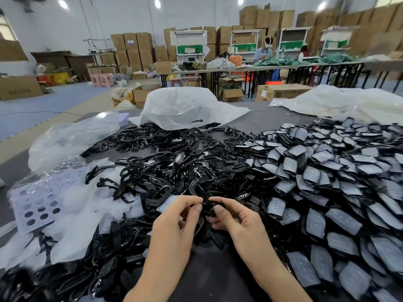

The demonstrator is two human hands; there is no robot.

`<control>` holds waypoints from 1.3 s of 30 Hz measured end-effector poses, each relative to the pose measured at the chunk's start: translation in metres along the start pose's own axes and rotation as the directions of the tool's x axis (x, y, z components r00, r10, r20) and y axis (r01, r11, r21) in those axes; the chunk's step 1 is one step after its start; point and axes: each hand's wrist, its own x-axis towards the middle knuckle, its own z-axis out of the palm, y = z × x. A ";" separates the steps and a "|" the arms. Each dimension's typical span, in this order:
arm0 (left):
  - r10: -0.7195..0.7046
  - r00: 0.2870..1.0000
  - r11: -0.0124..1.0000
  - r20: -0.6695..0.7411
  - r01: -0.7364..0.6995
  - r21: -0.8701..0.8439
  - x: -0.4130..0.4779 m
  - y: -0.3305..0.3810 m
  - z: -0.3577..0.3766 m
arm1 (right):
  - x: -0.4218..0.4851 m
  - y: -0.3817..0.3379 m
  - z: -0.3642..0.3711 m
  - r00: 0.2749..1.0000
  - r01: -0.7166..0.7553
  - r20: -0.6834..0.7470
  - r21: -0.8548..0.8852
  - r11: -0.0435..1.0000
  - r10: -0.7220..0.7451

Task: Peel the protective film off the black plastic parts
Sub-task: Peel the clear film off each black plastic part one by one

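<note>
Centrally, low in the head view: left hand [174, 216] and right hand [232, 217] meeting on a single black plastic part [206, 207], held just above the heap. Grip: left fingers [193, 201] curled, thumb and forefinger pinching the part's left end; right fingers [220, 201] likewise narrow, pinching its right end. Film on this part too small to make out.

Left and centre of the surface [272, 118]: tangled heap of bare black frames [165, 171], reaching from the near side to the clear plastic bag [185, 105] at the far side. Right half: dense overlapping spread of film-covered parts [327, 182], grey-white faces up, touching the frame heap along a ragged line and running off the right border. Near left: loose pale film scraps [72, 236] lying over the frames, beside a lilac perforated sheet [37, 205] and below a second crumpled bag [72, 140] close to the surface's left edge.

Open room: a dark bare patch [207, 275] directly under the wrists, between the two heaps, surface or clothing not distinguishable; also a bare grey band of surface at the far side, right of the clear bag. Beyond the left edge, blue floor [32, 105].
</note>
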 end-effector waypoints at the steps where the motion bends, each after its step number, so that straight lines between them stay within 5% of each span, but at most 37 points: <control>1: 0.000 1.000 1.000 -0.029 -0.001 -0.010 0.000 0.001 0.000 | -0.001 -0.001 0.001 1.000 0.004 0.012 -0.001 1.000 -0.004; 5: -0.100 0.995 0.974 -0.012 0.095 -0.204 0.001 0.004 -0.001 | -0.003 -0.004 0.003 0.999 -0.011 0.032 0.067 0.998 0.009; 10: -0.196 0.978 0.825 0.069 0.202 -0.528 -0.002 0.011 0.000 | -0.002 -0.005 0.005 0.996 -0.079 0.053 0.245 0.966 0.068; 18: -0.242 0.962 0.712 0.127 0.265 -0.650 0.000 0.008 0.000 | -0.003 -0.005 0.008 0.995 -0.083 0.071 0.317 0.945 0.064; 28: -0.153 0.984 0.881 0.087 0.175 -0.438 -0.003 0.007 0.003 | -0.005 -0.006 0.010 0.992 -0.112 0.090 0.317 0.942 0.088; 35: -0.043 0.972 0.961 0.231 0.104 -0.257 0.007 -0.005 -0.015 | -0.005 -0.006 0.005 0.996 -0.041 0.078 0.089 0.995 0.034; 39: -0.038 0.983 0.993 0.182 0.057 -0.099 0.006 -0.009 -0.012 | -0.006 -0.004 0.005 0.997 -0.011 0.071 -0.007 1.000 0.012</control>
